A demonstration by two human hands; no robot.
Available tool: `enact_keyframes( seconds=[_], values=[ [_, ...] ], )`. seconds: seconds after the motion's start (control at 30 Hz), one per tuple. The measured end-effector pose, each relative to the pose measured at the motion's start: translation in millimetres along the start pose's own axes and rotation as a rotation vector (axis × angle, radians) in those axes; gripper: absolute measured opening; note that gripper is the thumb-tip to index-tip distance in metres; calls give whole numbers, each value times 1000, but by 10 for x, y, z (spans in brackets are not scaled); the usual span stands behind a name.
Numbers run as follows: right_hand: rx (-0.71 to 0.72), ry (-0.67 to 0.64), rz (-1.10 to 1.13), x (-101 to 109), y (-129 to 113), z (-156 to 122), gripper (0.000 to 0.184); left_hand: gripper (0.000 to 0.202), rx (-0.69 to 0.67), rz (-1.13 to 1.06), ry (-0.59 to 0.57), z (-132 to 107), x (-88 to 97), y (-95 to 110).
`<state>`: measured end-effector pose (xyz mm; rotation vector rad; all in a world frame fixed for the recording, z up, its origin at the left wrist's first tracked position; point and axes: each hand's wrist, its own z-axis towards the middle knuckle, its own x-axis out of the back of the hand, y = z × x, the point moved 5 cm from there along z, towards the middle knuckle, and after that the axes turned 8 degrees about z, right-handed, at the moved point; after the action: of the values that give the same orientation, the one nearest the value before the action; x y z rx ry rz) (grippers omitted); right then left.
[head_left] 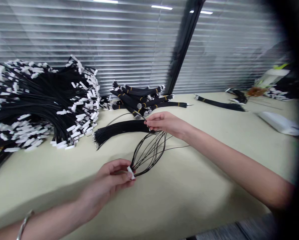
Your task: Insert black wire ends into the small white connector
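Observation:
My left hand (112, 178) pinches a white plug housing (131, 172) between thumb and fingers, low over the front of the table. Several thin black wires (161, 151) run out of this housing and arch up and right in loose loops. At their far side, my right hand (164, 122) is closed with thumb and fingertips on a thin black wire; its exact end is hard to make out. Just beneath and left of the right hand lies a bundle of loose black wires (122, 129) with shiny metal tips at its left end.
A large heap of black wire harnesses (47, 100) with white plugs fills the left back. Behind the loose bundle, tied wire bundles (144, 98) are stacked near the blinds (129, 43). Another bundle (219, 103), a white object (280, 123) and a clear container (271, 78) lie right.

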<state>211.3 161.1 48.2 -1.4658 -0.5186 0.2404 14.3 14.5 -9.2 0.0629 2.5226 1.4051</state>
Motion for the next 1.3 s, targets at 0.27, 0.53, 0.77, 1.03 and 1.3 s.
enact_keyframes(
  seconds=[0.27, 0.53, 0.77, 1.03, 1.3],
  values=[
    [-64, 46, 481, -459, -59, -502, 20, 27, -23, 118, -6, -28, -126, 12],
    [-13, 136, 471, -810, 76, -941, 11, 25, -140, 164, -112, 0, -160, -23],
    [29, 140, 445, -861, 195, -1012, 11, 23, -106, 93, -113, 10, -148, -42],
    [75, 132, 423, -855, 177, -1075, 12, 18, -82, 32, -134, 20, -159, -31],
    [69, 167, 379, -829, 217, -1062, 13, 18, -76, 35, -145, 28, -155, -37]
  ],
)
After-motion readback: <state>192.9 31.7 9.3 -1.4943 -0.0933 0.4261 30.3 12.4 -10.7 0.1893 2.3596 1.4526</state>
